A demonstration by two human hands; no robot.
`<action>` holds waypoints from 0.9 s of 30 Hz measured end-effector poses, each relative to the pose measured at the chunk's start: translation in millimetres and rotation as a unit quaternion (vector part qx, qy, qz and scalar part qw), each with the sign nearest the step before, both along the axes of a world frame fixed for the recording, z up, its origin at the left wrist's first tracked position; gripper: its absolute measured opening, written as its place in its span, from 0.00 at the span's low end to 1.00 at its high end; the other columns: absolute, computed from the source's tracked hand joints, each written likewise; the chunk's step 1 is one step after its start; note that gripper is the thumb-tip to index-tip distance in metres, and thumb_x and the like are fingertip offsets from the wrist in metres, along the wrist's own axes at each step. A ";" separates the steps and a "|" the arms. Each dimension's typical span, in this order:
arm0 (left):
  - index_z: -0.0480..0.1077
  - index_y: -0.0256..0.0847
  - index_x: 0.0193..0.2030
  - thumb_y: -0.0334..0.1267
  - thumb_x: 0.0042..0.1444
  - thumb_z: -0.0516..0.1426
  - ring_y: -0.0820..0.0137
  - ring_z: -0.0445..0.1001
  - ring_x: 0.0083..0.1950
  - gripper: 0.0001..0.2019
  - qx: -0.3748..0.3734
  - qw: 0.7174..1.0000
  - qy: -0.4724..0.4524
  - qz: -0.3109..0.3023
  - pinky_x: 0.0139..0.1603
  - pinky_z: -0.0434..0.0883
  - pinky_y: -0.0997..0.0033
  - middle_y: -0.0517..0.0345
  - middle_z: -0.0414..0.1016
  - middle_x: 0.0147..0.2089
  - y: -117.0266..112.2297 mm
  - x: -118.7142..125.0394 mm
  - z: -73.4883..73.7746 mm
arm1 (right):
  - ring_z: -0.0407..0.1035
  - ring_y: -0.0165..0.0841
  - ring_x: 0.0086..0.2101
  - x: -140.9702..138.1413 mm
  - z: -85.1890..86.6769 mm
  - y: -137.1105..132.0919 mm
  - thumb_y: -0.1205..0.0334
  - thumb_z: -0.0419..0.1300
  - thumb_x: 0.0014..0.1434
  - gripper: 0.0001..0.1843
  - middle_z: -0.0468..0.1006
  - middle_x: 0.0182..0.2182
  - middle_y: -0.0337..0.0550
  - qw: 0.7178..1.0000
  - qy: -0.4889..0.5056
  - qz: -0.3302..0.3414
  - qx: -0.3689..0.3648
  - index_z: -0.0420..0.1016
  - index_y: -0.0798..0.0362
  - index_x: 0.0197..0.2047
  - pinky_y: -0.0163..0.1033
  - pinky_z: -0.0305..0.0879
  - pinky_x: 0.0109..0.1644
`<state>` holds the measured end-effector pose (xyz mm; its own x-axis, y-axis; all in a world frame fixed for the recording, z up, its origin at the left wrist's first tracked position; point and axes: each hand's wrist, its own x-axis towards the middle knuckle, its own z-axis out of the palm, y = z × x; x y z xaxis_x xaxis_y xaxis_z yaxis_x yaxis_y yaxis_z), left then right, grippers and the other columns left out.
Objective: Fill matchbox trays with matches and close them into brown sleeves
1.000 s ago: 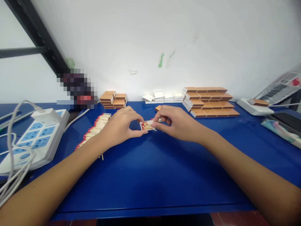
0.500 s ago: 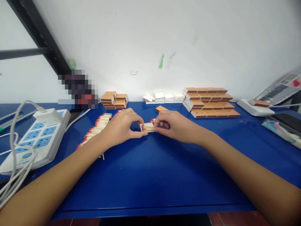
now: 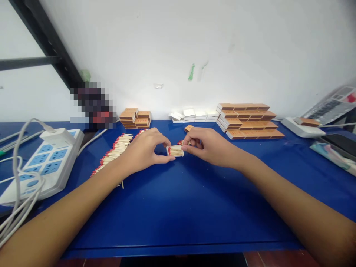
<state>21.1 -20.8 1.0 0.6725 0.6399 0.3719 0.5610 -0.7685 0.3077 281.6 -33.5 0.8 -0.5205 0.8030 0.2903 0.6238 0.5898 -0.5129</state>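
Observation:
A small white matchbox tray (image 3: 179,154) with red-tipped matches (image 3: 175,150) lying in it is held at its left end by my left hand (image 3: 148,146), between thumb and fingers. At the tray's upper right corner my right hand (image 3: 205,148) is closed, thumb against forefinger; whether it grips the tray or a match is hidden. Behind the right fingers lie a few more red match heads (image 3: 180,142) and a brown matchbox cover (image 3: 188,128), partly covered. Left of my left hand spreads a big pile of loose matches (image 3: 114,152), partly behind the forearm.
Along the wall stand a small stack of brown matchboxes (image 3: 135,118), several white trays (image 3: 191,115) and a larger stepped stack of matchboxes (image 3: 247,122). A power strip (image 3: 50,159) with cables lies at left. A phone (image 3: 339,142) and a white device (image 3: 302,128) are at right.
My right fingers have drawn slightly up and back from the matches to the tray's corner, uncovering more of the tray. My left hand keeps its hold.

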 end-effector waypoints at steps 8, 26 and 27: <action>0.81 0.43 0.40 0.46 0.58 0.72 0.63 0.74 0.43 0.11 0.027 0.999 -0.016 0.019 0.44 0.66 0.65 0.58 0.81 0.39 10.8 -8.9 2.9 | 0.67 0.34 0.35 9.2 -8.0 11.5 0.61 0.62 0.68 0.06 0.75 0.37 0.44 0.996 -0.073 -0.049 0.020 0.80 0.53 0.44 0.39 0.59 0.40; 0.81 0.41 0.41 0.45 0.57 0.73 0.61 0.75 0.44 0.12 0.042 0.999 0.005 0.017 0.43 0.66 0.64 0.55 0.80 0.39 5.5 -5.1 2.2 | 0.68 0.35 0.37 2.3 -1.3 1.6 0.58 0.58 0.73 0.08 0.74 0.40 0.45 0.998 -0.042 -0.030 0.041 0.76 0.51 0.43 0.40 0.61 0.41; 0.81 0.42 0.42 0.44 0.57 0.73 0.61 0.75 0.45 0.12 0.040 0.999 0.005 0.005 0.44 0.66 0.64 0.56 0.81 0.39 3.2 -3.0 1.6 | 0.68 0.35 0.37 -1.3 -1.8 -1.1 0.59 0.59 0.72 0.07 0.74 0.40 0.45 0.998 -0.035 -0.025 0.043 0.76 0.51 0.43 0.40 0.61 0.41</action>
